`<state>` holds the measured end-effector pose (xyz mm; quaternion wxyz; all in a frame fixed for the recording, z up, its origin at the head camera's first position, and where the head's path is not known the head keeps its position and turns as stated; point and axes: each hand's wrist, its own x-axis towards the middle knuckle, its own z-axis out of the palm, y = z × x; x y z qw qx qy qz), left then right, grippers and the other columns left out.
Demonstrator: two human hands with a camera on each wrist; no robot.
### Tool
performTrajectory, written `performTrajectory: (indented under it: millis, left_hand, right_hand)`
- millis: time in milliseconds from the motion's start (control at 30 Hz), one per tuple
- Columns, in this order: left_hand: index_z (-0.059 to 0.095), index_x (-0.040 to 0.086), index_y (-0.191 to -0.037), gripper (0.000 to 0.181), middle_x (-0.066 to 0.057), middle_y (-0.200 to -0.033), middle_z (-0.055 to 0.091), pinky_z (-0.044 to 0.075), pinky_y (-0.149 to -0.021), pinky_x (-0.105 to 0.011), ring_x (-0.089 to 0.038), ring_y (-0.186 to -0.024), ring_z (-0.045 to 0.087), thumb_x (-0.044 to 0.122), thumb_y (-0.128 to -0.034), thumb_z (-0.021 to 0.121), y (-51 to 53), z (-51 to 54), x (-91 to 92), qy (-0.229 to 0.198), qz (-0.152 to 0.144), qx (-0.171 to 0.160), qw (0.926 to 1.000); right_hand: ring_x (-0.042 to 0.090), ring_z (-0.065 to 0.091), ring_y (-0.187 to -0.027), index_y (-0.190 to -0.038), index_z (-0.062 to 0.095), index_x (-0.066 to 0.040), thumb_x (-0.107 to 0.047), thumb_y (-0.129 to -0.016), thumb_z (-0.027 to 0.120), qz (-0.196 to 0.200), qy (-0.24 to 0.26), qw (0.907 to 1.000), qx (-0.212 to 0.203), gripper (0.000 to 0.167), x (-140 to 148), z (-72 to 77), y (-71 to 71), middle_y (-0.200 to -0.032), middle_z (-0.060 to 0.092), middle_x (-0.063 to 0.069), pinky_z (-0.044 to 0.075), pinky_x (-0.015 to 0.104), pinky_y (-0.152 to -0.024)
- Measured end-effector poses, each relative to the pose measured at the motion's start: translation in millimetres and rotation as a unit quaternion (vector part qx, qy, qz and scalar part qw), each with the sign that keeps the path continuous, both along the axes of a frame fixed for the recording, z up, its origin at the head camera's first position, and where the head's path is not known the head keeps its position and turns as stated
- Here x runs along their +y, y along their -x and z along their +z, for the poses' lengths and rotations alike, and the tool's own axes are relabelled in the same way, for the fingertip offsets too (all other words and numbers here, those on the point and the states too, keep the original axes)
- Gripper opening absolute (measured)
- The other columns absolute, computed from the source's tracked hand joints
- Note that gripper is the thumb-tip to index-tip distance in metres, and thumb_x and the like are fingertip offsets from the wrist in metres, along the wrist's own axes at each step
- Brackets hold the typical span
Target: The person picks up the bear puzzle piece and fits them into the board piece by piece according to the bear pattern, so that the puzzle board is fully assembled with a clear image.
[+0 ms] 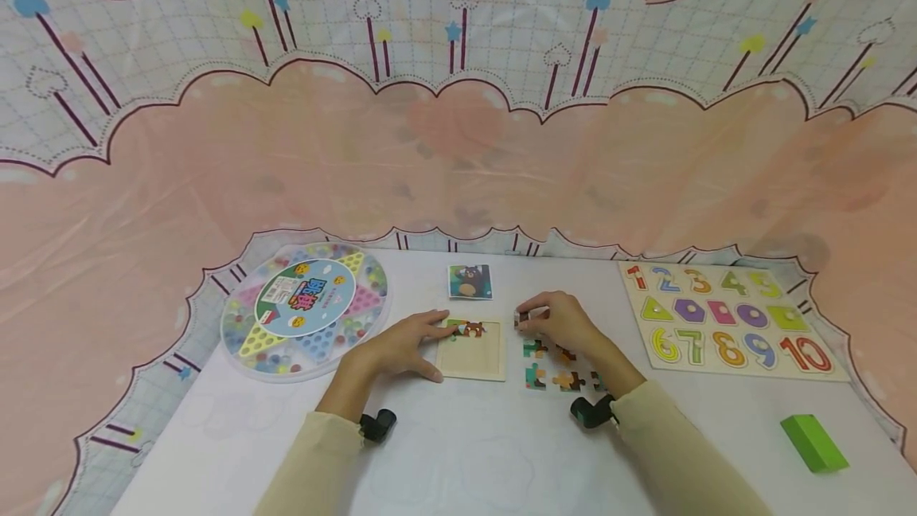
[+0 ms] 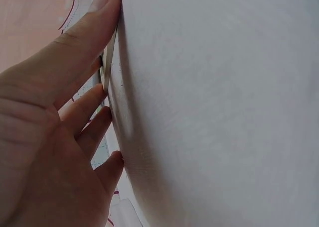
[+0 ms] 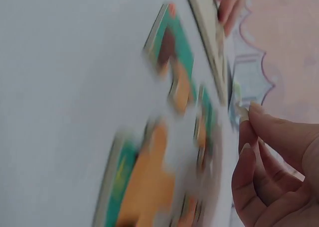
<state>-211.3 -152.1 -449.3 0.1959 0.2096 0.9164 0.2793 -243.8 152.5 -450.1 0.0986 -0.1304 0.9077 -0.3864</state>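
In the head view a square wooden puzzle tray [image 1: 470, 358] lies mid-table, with a few joined puzzle pieces [image 1: 470, 330] along its top. My left hand [image 1: 396, 347] rests at its left side with fingers spread; the index finger touches the pieces, and the thumb is by the lower left edge. Just right of the tray, my right hand [image 1: 562, 322] pinches a small puzzle piece [image 1: 521, 317] between thumb and finger. In the right wrist view only the pale edge of that piece [image 3: 242, 112] shows. Loose puzzle pieces [image 1: 535, 377] lie below the right hand, some partly hidden by it.
A picture card of a bear [image 1: 470, 282] lies behind the tray. At the left is a round board game with marbles [image 1: 304, 310]; at the right, a number and shape board [image 1: 731, 321]. A green block [image 1: 814, 443] sits near the front right.
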Motion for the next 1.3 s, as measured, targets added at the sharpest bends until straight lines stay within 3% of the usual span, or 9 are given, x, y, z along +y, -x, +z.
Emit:
performTrajectory:
  millis: [433,767,1100,1300]
  left_hand:
    - [0.053,0.017,-0.15,0.081,-0.005,-0.17,0.029,0.022,-0.129,-0.057,-0.037,-0.159,0.023,0.028,-0.0779,0.089,0.3,3.4,1.7,0.006,-0.007,-0.001,1.0]
    - [0.053,0.017,-0.149,0.081,-0.004,-0.17,0.03,0.023,-0.129,-0.055,-0.035,-0.159,0.023,0.027,-0.0774,0.089,1.6,2.0,1.9,0.012,-0.009,0.003,0.9999]
    - [0.053,0.019,-0.15,0.082,-0.003,-0.17,0.029,0.022,-0.129,-0.056,-0.036,-0.159,0.023,0.028,-0.0771,0.089,1.4,0.2,0.3,0.01,-0.007,0.0,0.9999]
    - [0.053,0.018,-0.149,0.082,-0.005,-0.17,0.03,0.024,-0.128,-0.057,-0.037,-0.158,0.024,0.029,-0.0767,0.09,0.8,-1.7,-1.4,0.01,-0.01,0.006,0.9999]
  right_hand:
    - [0.013,0.064,-0.085,-0.112,0.079,-0.012,-0.017,-0.086,0.082,0.039,0.008,0.9992,0.002,0.027,-45,4.0,0.0,-0.121,0.073,0.01,0.053,0.022,-0.067]
    - [0.011,0.059,-0.074,-0.109,0.079,-0.01,-0.02,-0.082,0.085,0.037,-0.024,0.999,0.003,0.029,-49,-1.3,-3.1,-0.095,0.07,0.005,0.049,0.022,-0.065]
    - [0.009,0.057,-0.072,-0.097,0.082,-0.01,-0.021,-0.079,0.088,0.033,-0.043,0.9972,0.051,0.022,-53,-3.7,-5.4,-0.094,0.076,0.002,0.048,0.022,-0.066]
    - [0.009,0.059,-0.075,-0.095,0.082,-0.012,-0.022,-0.077,0.089,0.027,-0.067,0.9959,0.054,0.021,-57,-5.5,-5.5,-0.093,0.077,0.001,0.05,0.022,-0.066]
